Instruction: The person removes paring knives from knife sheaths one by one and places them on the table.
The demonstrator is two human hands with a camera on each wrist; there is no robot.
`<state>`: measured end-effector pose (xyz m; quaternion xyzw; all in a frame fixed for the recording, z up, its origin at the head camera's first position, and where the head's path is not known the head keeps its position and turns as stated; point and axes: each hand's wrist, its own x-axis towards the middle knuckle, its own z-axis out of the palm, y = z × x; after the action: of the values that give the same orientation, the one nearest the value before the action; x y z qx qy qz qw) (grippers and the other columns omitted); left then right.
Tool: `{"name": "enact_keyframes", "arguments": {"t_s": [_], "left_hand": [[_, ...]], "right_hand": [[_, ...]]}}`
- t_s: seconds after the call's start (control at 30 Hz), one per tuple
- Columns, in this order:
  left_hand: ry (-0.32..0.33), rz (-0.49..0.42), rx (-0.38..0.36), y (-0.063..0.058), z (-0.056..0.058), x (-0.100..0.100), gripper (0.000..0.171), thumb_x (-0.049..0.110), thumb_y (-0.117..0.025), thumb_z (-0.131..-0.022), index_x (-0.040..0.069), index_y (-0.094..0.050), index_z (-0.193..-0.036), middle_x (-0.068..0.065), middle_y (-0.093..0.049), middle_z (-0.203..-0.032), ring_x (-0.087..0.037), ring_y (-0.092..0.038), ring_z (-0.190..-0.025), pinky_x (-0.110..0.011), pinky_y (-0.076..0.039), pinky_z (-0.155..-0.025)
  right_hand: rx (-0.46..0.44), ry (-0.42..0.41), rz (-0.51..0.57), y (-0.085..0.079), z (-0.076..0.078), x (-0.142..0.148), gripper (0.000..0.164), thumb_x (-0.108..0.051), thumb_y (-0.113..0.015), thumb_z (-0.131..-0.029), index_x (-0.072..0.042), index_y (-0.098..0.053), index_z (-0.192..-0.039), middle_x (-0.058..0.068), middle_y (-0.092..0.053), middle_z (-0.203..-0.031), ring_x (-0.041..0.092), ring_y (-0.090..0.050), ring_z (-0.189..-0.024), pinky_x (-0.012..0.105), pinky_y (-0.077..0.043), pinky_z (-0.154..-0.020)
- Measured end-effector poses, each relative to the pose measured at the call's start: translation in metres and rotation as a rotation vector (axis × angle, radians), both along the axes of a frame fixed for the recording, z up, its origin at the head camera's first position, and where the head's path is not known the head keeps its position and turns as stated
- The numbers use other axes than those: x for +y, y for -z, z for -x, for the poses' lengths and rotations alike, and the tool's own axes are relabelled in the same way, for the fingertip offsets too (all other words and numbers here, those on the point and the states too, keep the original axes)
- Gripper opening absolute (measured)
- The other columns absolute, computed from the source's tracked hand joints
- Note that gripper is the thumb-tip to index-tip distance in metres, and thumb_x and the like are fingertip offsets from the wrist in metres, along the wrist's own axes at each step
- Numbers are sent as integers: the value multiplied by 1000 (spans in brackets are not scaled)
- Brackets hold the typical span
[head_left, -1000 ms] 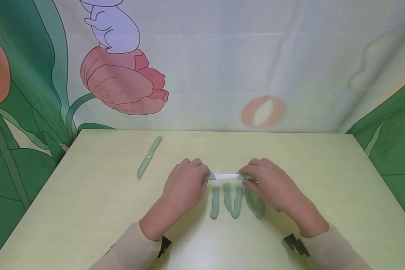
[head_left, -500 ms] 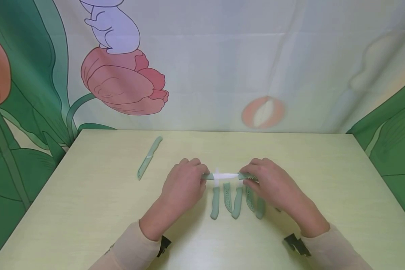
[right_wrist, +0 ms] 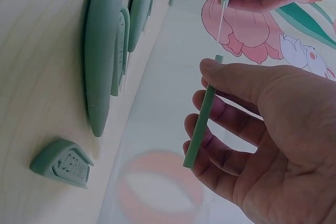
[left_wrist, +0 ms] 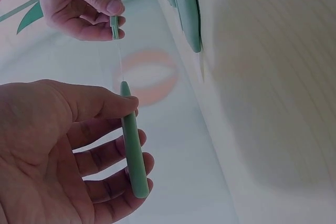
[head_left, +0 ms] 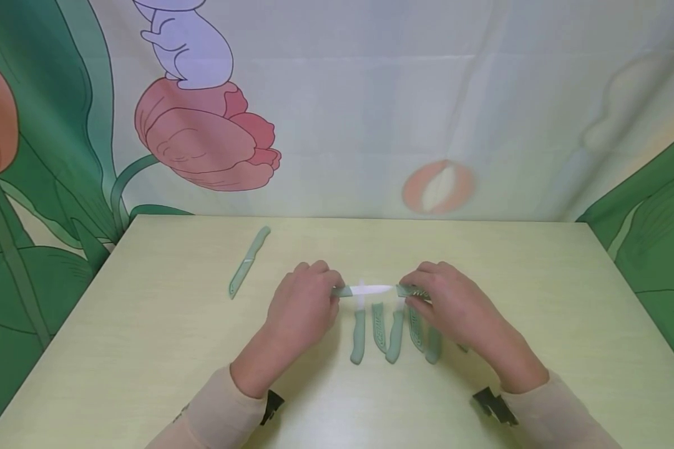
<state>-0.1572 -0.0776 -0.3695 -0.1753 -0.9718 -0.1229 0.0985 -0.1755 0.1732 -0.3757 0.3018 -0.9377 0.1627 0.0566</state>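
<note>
My left hand (head_left: 305, 304) grips a small knife by its green handle (left_wrist: 135, 153), thumb against fingers. The white blade (head_left: 372, 290) points right. My right hand (head_left: 450, 304) pinches a green blade sheath (right_wrist: 201, 121) between thumb and fingers, its mouth facing the blade tip. A narrow gap separates tip and sheath in the right wrist view. Both hands are raised above the table. Below them lie more knives with green handles, including one knife (head_left: 358, 337) and another knife (head_left: 395, 337), with a loose sheath (head_left: 379, 327) between them.
A sheathed knife (head_left: 249, 262) lies apart at the table's back left. Another loose sheath (head_left: 416, 330) and a knife handle (head_left: 433, 347) are partly hidden by the right hand. A short green sheath (right_wrist: 63, 163) lies nearby. A printed curtain (head_left: 337, 112) hangs behind the table (head_left: 146, 349).
My left hand has shifted slightly left with the knife, and the blade tip has come out of the sheath mouth. The right hand has barely moved; the things on the table lie as before.
</note>
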Motion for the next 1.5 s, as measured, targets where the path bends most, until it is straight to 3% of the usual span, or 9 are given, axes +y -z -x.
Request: {"name": "enact_keyframes", "arguments": {"t_s": [0.73,0.93,1.17,1.5], "left_hand": [[-117,-52,-95,-1,3,-6,17,8,-70,-81,13,-73,-97,2,-54,-84,-17,-48,-71,-28,-43,-55],[-129,-49,-65,2,2,-11,14,10,-71,-80,13,-73,-94,1,-56,-82,-20,-52,-72,-30,-44,-55],[-153,-84,-102,3,0,-17,14,10,-71,-81,11,-72,-95,0,-56,-85,-19,-53,-75,-29,-45,-56],[-215,-114,-210,4,0,-22,8,7,-68,-83,5,-68,-91,-1,-55,-80,-16,-53,-70,-28,-45,-51]], "right_hand": [[-29,59,-42,-6,2,-12,29,-21,-79,-80,-14,-71,-108,-2,-67,-100,20,-60,-93,36,-51,-81],[-28,52,-63,-8,6,-17,30,-23,-78,-81,-14,-70,-108,-4,-65,-95,16,-62,-85,33,-51,-74],[-113,57,-84,-12,9,-26,41,-26,-74,-84,-20,-62,-123,-5,-63,-94,13,-59,-79,31,-48,-67],[-309,71,22,-11,19,-50,39,-25,-74,-85,-15,-61,-120,-2,-63,-92,14,-57,-76,28,-48,-66]]}}
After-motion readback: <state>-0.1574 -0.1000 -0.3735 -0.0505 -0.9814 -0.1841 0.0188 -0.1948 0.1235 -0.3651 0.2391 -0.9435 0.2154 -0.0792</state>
